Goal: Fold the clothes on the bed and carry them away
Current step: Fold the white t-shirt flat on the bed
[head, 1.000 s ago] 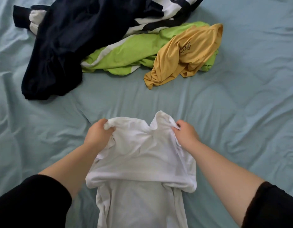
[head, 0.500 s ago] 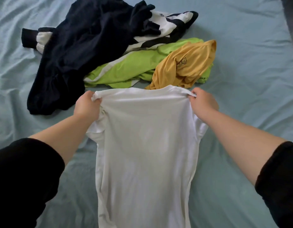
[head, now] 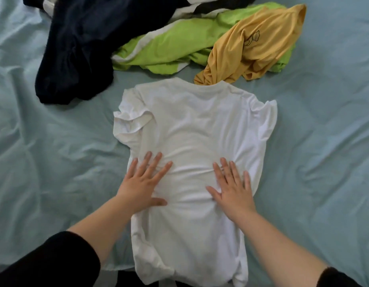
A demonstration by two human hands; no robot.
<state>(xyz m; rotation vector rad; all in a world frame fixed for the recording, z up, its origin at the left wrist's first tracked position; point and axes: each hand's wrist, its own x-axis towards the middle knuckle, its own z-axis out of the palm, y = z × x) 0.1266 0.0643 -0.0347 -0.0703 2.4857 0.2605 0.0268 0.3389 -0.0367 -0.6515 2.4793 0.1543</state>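
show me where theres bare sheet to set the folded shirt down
Bare bed sheet lies right of the white shirt, and more to its left, below the navy garment. The far side is crowded: the green garment and mustard shirt nearly touch the collar.

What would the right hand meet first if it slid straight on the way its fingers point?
The right hand would cross more of the white T-shirt, then probably reach the yellow garment beyond the collar.

I've got a plain white shirt (head: 196, 141) on a pale blue-green bedsheet (head: 55, 162). Behind it: lime green top (head: 179, 46) with white stripes, mustard yellow shirt (head: 258, 46), navy garment (head: 80, 48).
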